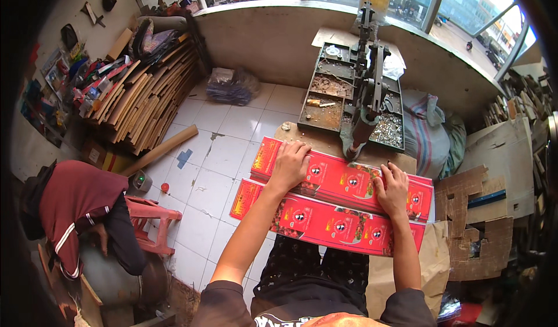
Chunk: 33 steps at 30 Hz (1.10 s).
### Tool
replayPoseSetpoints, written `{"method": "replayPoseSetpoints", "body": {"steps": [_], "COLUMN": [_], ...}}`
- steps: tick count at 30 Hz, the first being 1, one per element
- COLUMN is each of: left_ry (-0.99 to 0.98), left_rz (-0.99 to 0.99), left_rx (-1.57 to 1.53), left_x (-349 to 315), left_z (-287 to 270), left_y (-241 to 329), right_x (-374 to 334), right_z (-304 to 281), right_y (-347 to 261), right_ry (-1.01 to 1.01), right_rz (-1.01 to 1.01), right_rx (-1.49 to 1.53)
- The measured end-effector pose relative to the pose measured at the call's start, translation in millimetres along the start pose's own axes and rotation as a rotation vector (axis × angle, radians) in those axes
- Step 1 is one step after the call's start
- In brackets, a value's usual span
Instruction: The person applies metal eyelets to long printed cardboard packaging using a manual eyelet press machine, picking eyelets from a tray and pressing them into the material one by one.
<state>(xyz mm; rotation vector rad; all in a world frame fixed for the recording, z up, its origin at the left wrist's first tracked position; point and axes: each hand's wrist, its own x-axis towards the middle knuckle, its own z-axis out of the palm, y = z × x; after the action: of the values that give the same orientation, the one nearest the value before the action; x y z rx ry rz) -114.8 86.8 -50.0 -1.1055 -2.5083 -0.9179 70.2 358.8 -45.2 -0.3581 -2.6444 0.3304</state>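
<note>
2 red sheets [325, 222] lie across the lap, the upper overlapping the lower. The left hand [289, 167] and right hand [393, 189] press flat on the upper one, fingers spread, gripping nothing. Keep its edges square and steady beneath the press [367, 94]; parts tray [325, 89] beyond.

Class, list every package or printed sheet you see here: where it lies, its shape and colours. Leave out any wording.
Upper red sheet: flat printed carton blank, long rectangle, red with small dark round marks, on the work board under the left hand and right hand.
Lower red sheet: same kind, nearer the person's lap, partly under the upper one.
Cardboard pieces: brown, cut-out, at right.
</note>
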Motion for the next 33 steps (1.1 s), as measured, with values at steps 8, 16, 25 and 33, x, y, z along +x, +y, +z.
{"method": "replayPoseSetpoints", "body": {"steps": [8, 16, 25, 33], "left_ry": [0.083, 0.009, 0.034, 0.130], "left_rz": [-0.064, -0.131, -0.699, -0.716], "left_rx": [-0.230, -0.187, -0.094, -0.251], "left_x": [4.8, -13.5, -145.2, -146.5], "left_z": [-10.2, -118.5, -126.9, -113.7], "left_y": [0.4, 47.8, -11.1, 6.2], "right_x": [4.4, -44.4, -155.9, -171.2], "right_z": [-9.5, -110.4, -112.0, -77.4], "right_y": [10.7, 37.1, 39.9, 50.4], "right_ry": [-0.071, -0.059, -0.113, 0.033], "right_rz": [0.024, 0.293, 0.810, 0.841], "right_rx": [0.153, 0.214, 0.328, 0.251]}}
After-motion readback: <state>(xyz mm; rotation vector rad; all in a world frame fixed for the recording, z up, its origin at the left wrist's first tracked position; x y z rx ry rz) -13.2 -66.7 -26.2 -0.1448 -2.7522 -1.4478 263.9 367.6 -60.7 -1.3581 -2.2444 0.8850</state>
